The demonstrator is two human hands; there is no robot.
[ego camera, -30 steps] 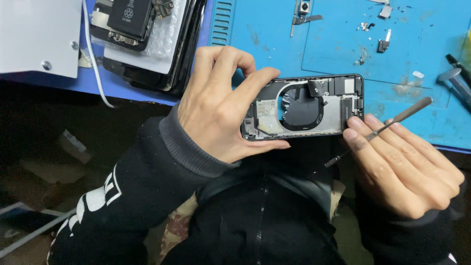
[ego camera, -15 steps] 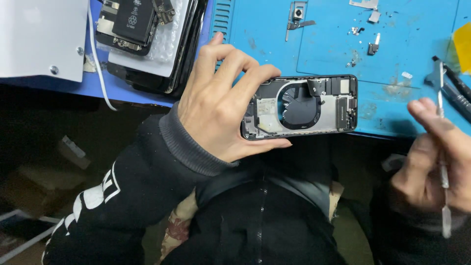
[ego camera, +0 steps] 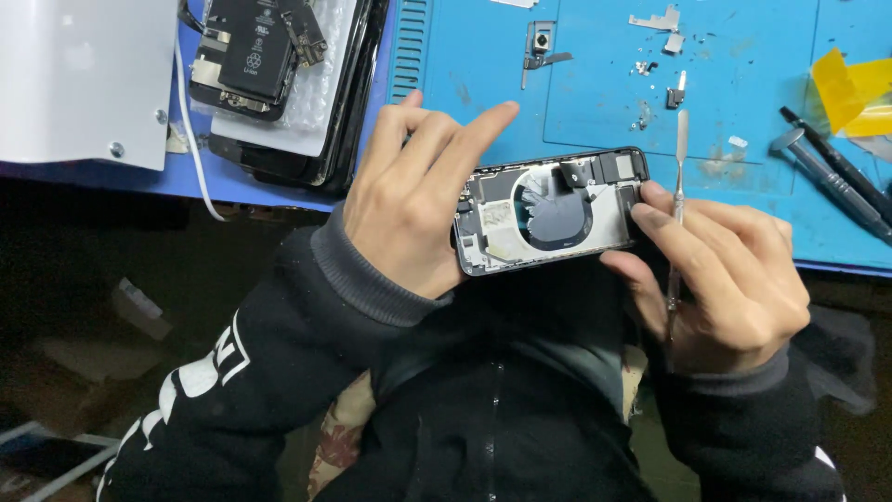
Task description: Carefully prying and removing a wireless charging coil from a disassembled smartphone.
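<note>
Left hand clamped on the near end of an opened phone housing, index finger lifted straight, other fingers curled over the frame. Right hand closed around a thin metal spudger, thumb and fingertip touching the housing's far end. Housing held over the near edge of the blue mat, partly past the table edge, above a dark lap. Beyond the right hand: small metal brackets, loose screws, open mat between them. Right of that hand: a screwdriver, yellow tape. Beyond the left hand: stacked phones with a battery, a white box. Dim floor below.
</note>
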